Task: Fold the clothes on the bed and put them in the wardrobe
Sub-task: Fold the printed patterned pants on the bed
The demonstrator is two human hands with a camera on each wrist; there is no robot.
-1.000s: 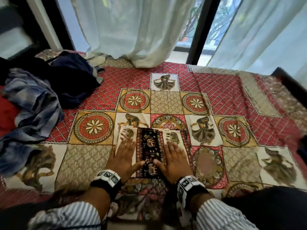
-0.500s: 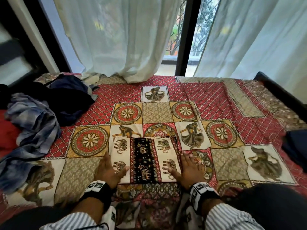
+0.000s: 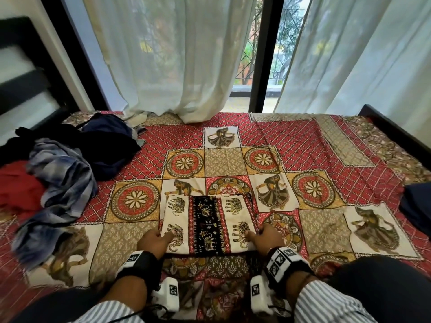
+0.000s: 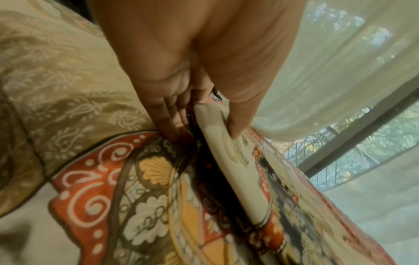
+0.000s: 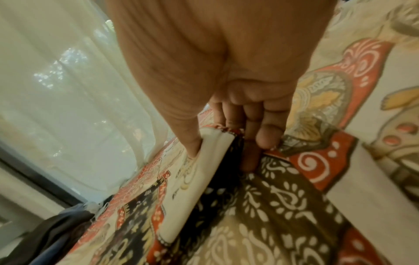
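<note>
A folded elephant-print cloth (image 3: 208,223), cream with a black and red middle band, lies on the patterned bedspread (image 3: 310,145) in front of me. My left hand (image 3: 155,238) pinches its near left edge, thumb on top and fingers underneath (image 4: 172,125). My right hand (image 3: 265,238) pinches the near right edge the same way; in the right wrist view the thumb presses the cream fold (image 5: 211,156) and the fingers (image 5: 249,157) reach under it. The grasped edges are raised slightly off the bed.
A heap of unfolded clothes sits at the left: a blue-grey plaid shirt (image 3: 58,183), a dark navy garment (image 3: 109,145) and a red one (image 3: 16,183). Another dark garment (image 3: 417,206) lies at the right edge. White curtains (image 3: 177,54) hang behind the bed.
Both hands lay flat on top of the folded cloth, then slid outward to its side edges. Now they have closed on those edges, thumbs above and fingers below.
</note>
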